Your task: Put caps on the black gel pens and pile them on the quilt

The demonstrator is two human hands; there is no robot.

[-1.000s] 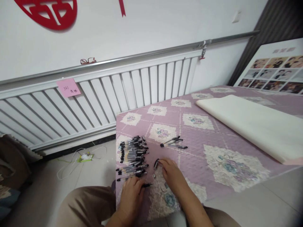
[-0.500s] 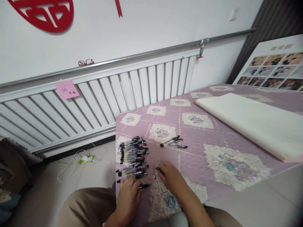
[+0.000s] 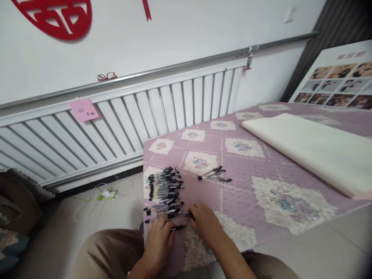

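My left hand (image 3: 159, 241) rests low on the table edge, its fingers closed on a black pen (image 3: 178, 228) whose dark end points right. Just across from it, my right hand (image 3: 205, 224) pinches a small black piece that looks like a pen cap (image 3: 188, 215), close to the end of the row. A stack of several clear-barrelled pens with black ends (image 3: 165, 188) lies side by side above my left hand. Farther right lie a few loose pens (image 3: 215, 174), apart from the stack. My left fingers hide most of the held pen's barrel.
A purple floral cloth (image 3: 238, 186) covers the table. A folded cream sheet (image 3: 308, 151) lies on its right side, with a photo board (image 3: 334, 77) behind. Along the wall runs a white radiator (image 3: 162, 110); a cable with a green-and-white item (image 3: 107, 193) lies on the floor.
My right hand has moved slightly left and down with the small black piece, closer to the pens. My left hand stays on its pen. The view has shifted a little.
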